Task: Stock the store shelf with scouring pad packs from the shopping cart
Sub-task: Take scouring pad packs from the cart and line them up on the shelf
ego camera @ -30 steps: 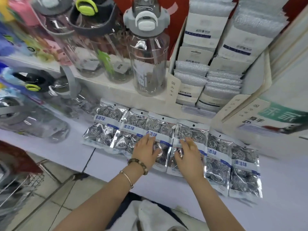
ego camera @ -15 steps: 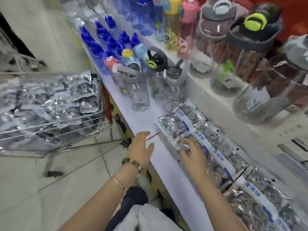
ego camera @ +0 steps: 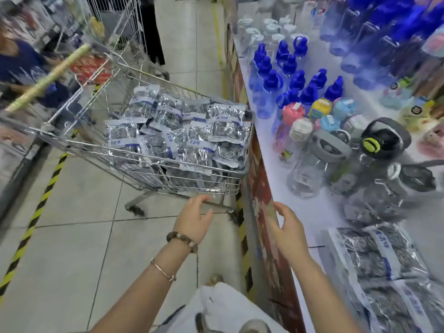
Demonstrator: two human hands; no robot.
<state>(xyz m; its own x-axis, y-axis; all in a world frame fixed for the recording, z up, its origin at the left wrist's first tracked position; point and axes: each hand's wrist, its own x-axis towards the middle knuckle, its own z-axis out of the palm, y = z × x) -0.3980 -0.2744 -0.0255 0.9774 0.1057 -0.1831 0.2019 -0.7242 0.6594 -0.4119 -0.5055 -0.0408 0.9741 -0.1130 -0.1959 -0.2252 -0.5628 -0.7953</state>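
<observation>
The left hand (ego camera: 195, 221) is hovering by the shopping cart (ego camera: 149, 175), the right hand (ego camera: 288, 233) at the shelf (ego camera: 310, 210) edge. Both are holding nothing, fingers (ego camera: 200, 200) loosely spread.

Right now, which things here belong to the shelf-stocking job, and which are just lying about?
Job: shopping cart; scouring pad packs piled in it; laid-out packs on the shelf; left hand and right hand, both empty.
Just lying about: blue-capped bottles; pastel-lidded bottles; big clear jugs.
</observation>
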